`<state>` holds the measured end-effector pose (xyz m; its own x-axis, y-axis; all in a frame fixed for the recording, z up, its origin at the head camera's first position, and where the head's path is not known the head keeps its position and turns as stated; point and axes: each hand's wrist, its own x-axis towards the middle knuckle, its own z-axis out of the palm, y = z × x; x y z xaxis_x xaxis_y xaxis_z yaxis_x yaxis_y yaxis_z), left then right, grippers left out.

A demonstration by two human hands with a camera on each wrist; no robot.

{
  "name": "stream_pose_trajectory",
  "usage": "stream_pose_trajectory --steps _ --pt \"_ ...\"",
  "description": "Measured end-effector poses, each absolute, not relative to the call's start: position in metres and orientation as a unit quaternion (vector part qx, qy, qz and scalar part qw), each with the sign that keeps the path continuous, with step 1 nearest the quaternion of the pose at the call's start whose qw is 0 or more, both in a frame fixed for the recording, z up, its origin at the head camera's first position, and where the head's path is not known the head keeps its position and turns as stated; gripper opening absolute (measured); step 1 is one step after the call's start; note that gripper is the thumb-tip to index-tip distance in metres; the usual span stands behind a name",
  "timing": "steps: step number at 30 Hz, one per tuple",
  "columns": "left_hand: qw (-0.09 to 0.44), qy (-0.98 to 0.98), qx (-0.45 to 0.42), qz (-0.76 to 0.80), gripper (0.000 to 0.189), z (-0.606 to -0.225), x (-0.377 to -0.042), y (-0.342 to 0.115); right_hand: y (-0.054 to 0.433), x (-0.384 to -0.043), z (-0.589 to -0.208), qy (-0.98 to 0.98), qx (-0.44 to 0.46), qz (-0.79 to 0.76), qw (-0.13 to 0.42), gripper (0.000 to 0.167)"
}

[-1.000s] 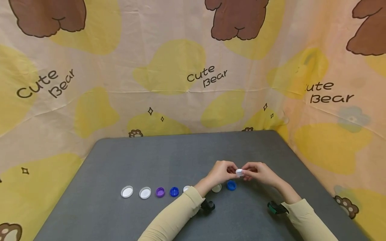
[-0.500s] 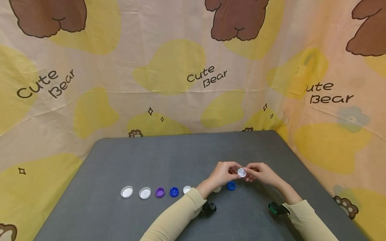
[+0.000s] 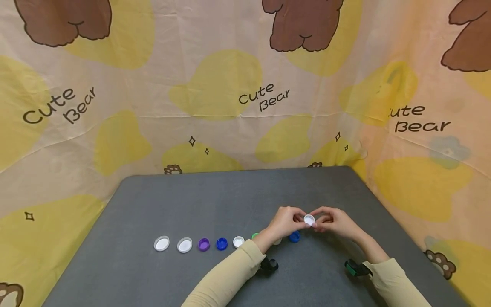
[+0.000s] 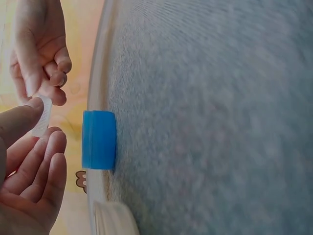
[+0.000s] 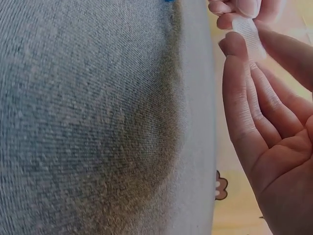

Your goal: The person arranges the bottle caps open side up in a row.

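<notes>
Between my two hands, raised over the grey table, is a small white bottle cap (image 3: 309, 220) with a ribbed side, its hollow face turned toward the head camera. My left hand (image 3: 284, 222) pinches it between thumb and fingers from the left. From the right, the thumb and fingertips of my right hand (image 3: 337, 222) hold its other edge. In the left wrist view the ribbed cap (image 4: 43, 116) is edge-on, and a blue cap (image 4: 99, 139) stands on the table beside the hands. The right wrist view shows the same ribs close up.
A row of caps lies on the table (image 3: 184, 200): two wide white ones (image 3: 161, 244), a purple cap (image 3: 203, 244), a dark blue cap (image 3: 221, 244), another white cap (image 3: 238, 241), then a green cap (image 3: 255, 235) and a pale cap (image 3: 278, 241), both partly behind my left arm.
The white cap has turned from tilted to showing its hollow face, and has shifted slightly right with both hands. The green cap now peeks out past my left wrist.
</notes>
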<state>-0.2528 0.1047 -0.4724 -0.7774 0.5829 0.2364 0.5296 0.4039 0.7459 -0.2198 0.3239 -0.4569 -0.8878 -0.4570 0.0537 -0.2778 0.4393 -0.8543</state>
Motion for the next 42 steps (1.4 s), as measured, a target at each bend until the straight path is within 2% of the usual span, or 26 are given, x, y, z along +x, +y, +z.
stream_pose_trajectory --steps 11,20,31,42 --pt "0.050 0.836 0.318 0.445 0.019 -0.475 -0.250 0.112 0.328 -0.218 -0.461 0.866 -0.220 -0.442 0.081 0.029" --pt "0.053 0.850 0.337 0.401 0.015 -0.477 -0.250 0.116 0.332 -0.218 -0.469 0.868 -0.225 -0.432 0.096 0.026" --pt "0.088 0.855 0.340 0.381 0.020 -0.481 -0.250 0.118 0.333 -0.216 -0.474 0.886 -0.235 -0.394 0.074 0.025" --pt "0.109 0.852 0.339 0.383 0.022 -0.483 -0.251 0.117 0.334 -0.217 -0.476 0.891 -0.233 -0.379 0.086 0.025"
